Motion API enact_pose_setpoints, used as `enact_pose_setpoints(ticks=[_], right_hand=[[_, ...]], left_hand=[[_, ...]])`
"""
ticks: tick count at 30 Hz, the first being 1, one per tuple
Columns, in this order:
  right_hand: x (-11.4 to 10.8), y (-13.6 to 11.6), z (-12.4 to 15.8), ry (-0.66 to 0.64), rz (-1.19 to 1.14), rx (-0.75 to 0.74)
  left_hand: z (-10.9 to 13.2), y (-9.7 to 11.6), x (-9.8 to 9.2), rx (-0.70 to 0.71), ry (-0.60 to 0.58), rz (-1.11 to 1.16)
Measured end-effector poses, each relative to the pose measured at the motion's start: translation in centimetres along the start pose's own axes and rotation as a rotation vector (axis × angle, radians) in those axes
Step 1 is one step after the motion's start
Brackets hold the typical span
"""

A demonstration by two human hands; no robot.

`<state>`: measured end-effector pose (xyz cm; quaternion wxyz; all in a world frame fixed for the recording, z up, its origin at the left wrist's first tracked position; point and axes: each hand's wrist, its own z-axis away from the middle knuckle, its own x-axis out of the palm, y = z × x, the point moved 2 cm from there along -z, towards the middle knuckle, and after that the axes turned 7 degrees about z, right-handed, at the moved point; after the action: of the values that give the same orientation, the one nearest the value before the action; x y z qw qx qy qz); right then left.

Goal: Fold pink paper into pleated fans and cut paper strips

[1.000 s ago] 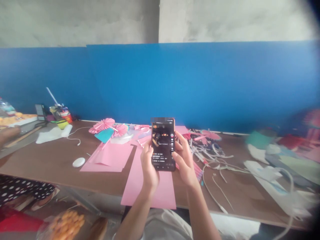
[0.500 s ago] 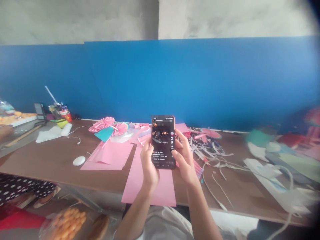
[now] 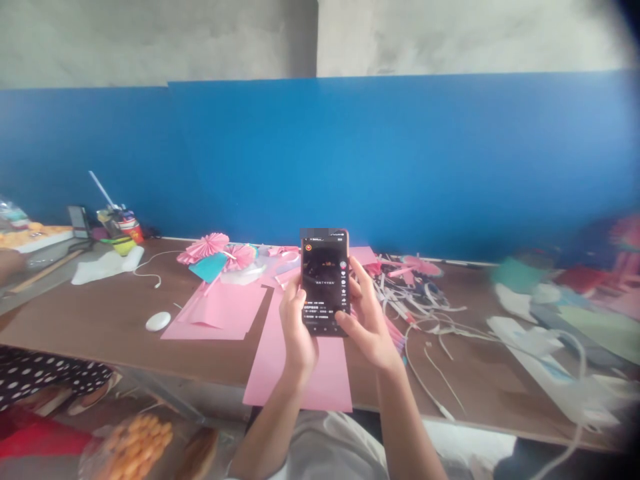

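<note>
The left hand (image 3: pixel 299 327) and right hand (image 3: pixel 367 327) clasp a phone (image 3: pixel 324 283), grip closed, above pink paper (image 3: pixel 280 373) reaching the table's (image 3: pixel 95 327) near edge.

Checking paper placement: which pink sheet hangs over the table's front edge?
The long pink sheet beneath the phone; the other pink sheet, to its left, lies wholly on the brown table.

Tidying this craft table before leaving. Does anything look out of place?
The long pink paper sheet overhangs the front edge of the table below the phone, so it looks liable to slip off. Tangled white paper strips also lie scattered to the right.
</note>
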<state>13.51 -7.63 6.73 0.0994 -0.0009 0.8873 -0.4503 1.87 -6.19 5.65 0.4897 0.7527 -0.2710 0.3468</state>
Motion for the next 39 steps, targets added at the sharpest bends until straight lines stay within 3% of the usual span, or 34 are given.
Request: enact_pose_setpoints(ticks=[10,22,39], right_hand=[[-0.2,0.5,0.3,-0.136,0.022,-0.035],[-0.3,0.4,0.4,-0.169,0.061,-0.059],[-1.1,0.5,0.7,-0.165,0.231,-0.092]], left_hand=[[0.1,-0.2,-0.2,-0.005,0.006,0.005],[-0.4,-1.1,-1.4,-0.011,-0.046,0.049],[-0.2,-1.1,-1.3,-0.02,-0.043,0.069]])
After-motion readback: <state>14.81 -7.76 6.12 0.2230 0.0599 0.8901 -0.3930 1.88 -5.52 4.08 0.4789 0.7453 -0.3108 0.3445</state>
